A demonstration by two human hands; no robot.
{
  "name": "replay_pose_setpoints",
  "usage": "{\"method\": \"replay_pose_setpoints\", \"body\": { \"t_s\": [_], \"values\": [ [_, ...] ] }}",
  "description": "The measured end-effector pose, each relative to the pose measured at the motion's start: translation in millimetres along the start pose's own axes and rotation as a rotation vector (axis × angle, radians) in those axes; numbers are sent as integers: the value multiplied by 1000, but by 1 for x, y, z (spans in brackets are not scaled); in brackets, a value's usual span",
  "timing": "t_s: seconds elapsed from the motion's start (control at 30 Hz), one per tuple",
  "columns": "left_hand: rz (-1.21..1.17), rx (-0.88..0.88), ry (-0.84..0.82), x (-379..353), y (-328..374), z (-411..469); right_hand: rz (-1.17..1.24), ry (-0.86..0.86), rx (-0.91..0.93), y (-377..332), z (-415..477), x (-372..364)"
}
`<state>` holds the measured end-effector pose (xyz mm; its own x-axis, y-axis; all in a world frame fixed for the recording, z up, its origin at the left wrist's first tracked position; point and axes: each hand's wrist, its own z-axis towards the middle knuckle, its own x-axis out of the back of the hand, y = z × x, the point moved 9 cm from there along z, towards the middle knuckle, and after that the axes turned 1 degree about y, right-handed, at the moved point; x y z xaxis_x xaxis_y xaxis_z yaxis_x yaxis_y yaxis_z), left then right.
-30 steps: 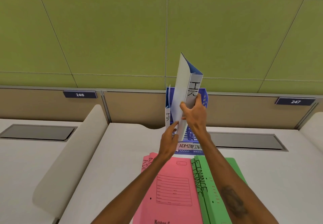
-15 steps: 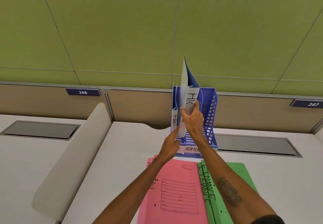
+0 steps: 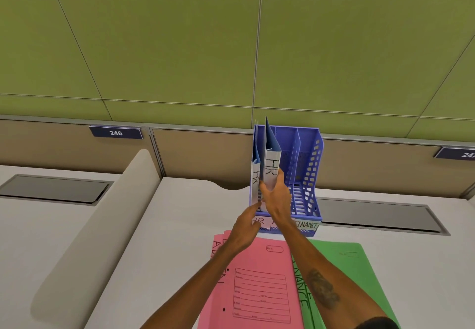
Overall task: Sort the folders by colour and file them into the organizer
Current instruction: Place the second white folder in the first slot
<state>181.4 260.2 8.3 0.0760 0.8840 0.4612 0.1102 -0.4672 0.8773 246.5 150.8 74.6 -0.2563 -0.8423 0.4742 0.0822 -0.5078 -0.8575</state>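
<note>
A blue plastic organizer (image 3: 312, 164) with three slots stands upright at the back of the desk. My right hand (image 3: 276, 196) grips a blue folder (image 3: 271, 159) marked HR on its white spine, standing in the leftmost slot. A second blue folder (image 3: 255, 174) stands just left of it in the same slot. My left hand (image 3: 246, 226) is open, its fingertips touching the folders' lower front edge. Pink folders (image 3: 259, 285) lie flat on the desk in front, with green folders (image 3: 347, 272) marked FINANCE beside them on the right.
Labels HR and FINANCE (image 3: 305, 224) hang on the organizer's front lip. A white curved divider (image 3: 102, 226) separates the desk on the left. Grey recessed cable lids (image 3: 380, 215) lie behind on the right and left. A green partition wall (image 3: 231, 46) rises behind.
The blue folder has gone down from above the organizer into the leftmost slot. The view has shifted, so the organizer's middle and right slots now show.
</note>
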Motion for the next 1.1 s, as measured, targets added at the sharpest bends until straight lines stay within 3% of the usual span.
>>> {"method": "replay_pose_setpoints", "body": {
  "t_s": [0.63, 1.1],
  "values": [
    [106, 29, -13, -7, -34, -33, -6, -100, -5, 3, -35, 5],
    [250, 140, 168, 2, -70, -98, -73, -254, -93, 40, -109, 9]
  ]
}}
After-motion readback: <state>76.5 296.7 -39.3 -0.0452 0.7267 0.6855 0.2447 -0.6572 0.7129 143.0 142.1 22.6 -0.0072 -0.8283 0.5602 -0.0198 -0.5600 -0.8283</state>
